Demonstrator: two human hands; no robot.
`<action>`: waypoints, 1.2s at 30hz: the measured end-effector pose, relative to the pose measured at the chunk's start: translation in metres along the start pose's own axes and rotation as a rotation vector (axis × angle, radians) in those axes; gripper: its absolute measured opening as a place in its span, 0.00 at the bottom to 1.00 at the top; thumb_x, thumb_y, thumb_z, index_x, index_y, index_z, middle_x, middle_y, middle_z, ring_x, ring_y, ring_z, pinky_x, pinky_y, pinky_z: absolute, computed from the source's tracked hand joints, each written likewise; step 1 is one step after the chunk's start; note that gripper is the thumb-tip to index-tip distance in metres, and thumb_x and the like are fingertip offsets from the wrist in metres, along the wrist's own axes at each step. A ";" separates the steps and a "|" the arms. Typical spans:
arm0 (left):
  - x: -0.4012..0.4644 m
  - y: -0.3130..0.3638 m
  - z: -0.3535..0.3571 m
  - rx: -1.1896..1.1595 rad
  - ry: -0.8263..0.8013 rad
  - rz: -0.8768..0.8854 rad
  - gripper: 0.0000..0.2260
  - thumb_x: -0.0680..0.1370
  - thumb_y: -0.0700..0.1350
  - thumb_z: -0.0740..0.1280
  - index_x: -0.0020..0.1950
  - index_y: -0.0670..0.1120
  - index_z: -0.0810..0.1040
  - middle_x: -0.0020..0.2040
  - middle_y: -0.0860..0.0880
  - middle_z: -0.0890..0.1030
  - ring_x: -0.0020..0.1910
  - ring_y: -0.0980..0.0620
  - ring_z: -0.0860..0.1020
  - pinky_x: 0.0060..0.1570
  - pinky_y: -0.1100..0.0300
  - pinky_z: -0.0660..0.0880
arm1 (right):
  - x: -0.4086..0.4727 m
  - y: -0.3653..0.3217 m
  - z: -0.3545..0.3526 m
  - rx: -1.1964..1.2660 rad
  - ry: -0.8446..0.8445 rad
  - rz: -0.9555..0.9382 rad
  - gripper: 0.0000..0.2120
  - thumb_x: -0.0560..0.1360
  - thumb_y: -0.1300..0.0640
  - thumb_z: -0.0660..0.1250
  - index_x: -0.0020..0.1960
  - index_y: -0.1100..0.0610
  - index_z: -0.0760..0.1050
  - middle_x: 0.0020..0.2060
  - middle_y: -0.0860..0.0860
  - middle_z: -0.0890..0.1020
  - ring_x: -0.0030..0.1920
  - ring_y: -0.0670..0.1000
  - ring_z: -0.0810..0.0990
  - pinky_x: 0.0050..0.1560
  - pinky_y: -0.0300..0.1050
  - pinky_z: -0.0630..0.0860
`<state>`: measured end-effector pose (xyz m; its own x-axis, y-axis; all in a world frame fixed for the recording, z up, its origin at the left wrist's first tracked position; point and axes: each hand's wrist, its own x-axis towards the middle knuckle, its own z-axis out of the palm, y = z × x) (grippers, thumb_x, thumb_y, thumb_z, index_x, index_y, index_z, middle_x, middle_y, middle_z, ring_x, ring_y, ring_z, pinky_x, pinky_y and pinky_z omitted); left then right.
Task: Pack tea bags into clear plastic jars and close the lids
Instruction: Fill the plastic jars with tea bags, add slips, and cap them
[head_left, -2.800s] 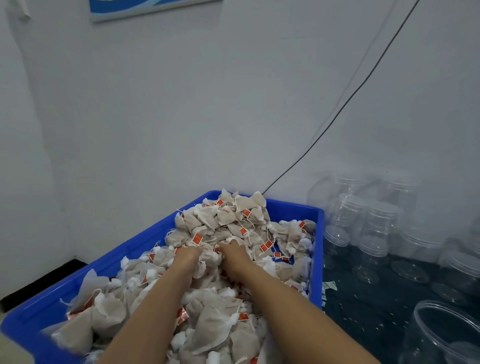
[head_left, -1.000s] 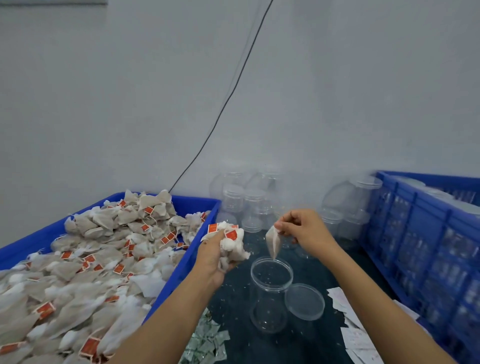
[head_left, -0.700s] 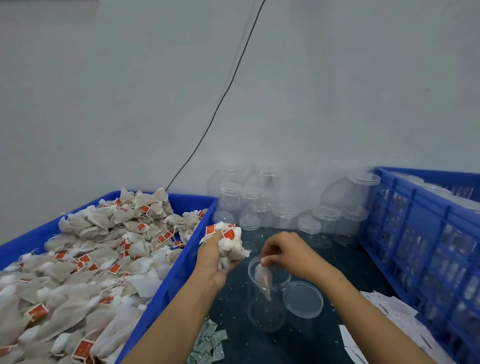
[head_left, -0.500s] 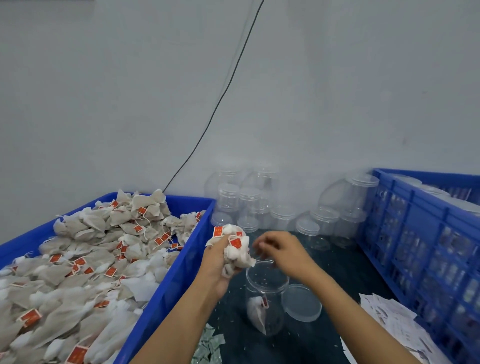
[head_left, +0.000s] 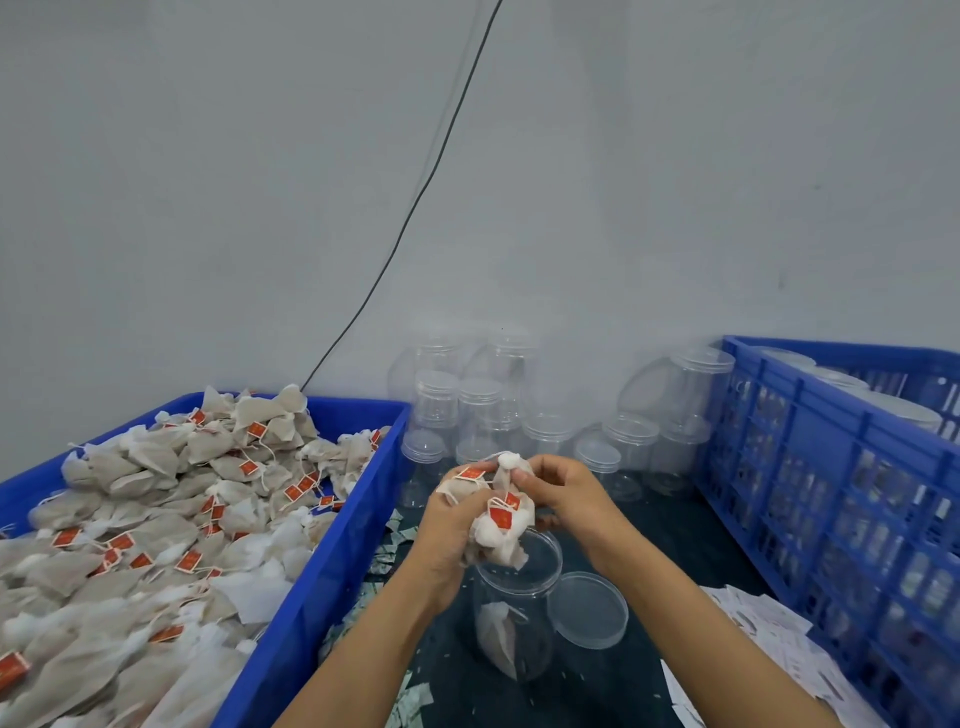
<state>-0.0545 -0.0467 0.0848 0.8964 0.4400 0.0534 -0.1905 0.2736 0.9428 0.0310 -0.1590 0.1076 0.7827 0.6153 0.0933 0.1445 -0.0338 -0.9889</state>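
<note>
Left hand (head_left: 441, 535) grips a bunch of tea bags (head_left: 496, 519) with red tags, held just above the open clear jar (head_left: 514, 613). Right hand (head_left: 563, 493) pinches the top of the bunch with its fingers (head_left: 524, 475). One tea bag (head_left: 496, 639) lies inside the jar, low on its left side. Clear lid (head_left: 588, 609) lies flat on the dark counter (head_left: 613, 686), touching or just beside the jar's right. Blue bin (head_left: 322, 582) at left heaped with loose tea bags (head_left: 156, 519). Lidded empty jars (head_left: 519, 415) clustered at the wall behind. Blue slotted crate (head_left: 831, 493) at right, jars in it. Paper slips (head_left: 763, 634) lie beside the crate, small sachets (head_left: 387, 551) beside the bin. Black cable (head_left: 415, 208) runs up the wall.
</note>
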 end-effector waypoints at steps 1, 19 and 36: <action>0.000 0.000 0.000 -0.018 0.004 0.003 0.09 0.77 0.39 0.64 0.57 0.45 0.77 0.42 0.47 0.84 0.37 0.52 0.82 0.34 0.59 0.78 | 0.000 0.002 -0.001 0.012 0.049 -0.010 0.09 0.78 0.57 0.65 0.49 0.63 0.77 0.39 0.54 0.81 0.39 0.49 0.78 0.40 0.41 0.74; 0.032 -0.008 -0.008 -0.149 0.434 0.046 0.11 0.77 0.43 0.68 0.59 0.44 0.77 0.47 0.47 0.82 0.41 0.53 0.80 0.32 0.63 0.77 | -0.005 0.010 -0.009 -0.789 0.061 -0.271 0.05 0.78 0.58 0.65 0.50 0.52 0.79 0.42 0.43 0.80 0.45 0.44 0.78 0.53 0.44 0.76; 0.023 -0.009 0.010 0.008 0.320 0.105 0.01 0.79 0.41 0.66 0.48 0.44 0.77 0.43 0.44 0.81 0.39 0.51 0.81 0.26 0.62 0.77 | -0.004 -0.002 0.005 -0.105 0.167 -0.286 0.03 0.74 0.64 0.70 0.42 0.63 0.81 0.34 0.53 0.82 0.32 0.43 0.77 0.33 0.35 0.75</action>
<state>-0.0286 -0.0477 0.0804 0.7007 0.7120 0.0456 -0.2705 0.2061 0.9404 0.0246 -0.1576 0.1088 0.7887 0.4744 0.3911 0.4270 0.0349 -0.9036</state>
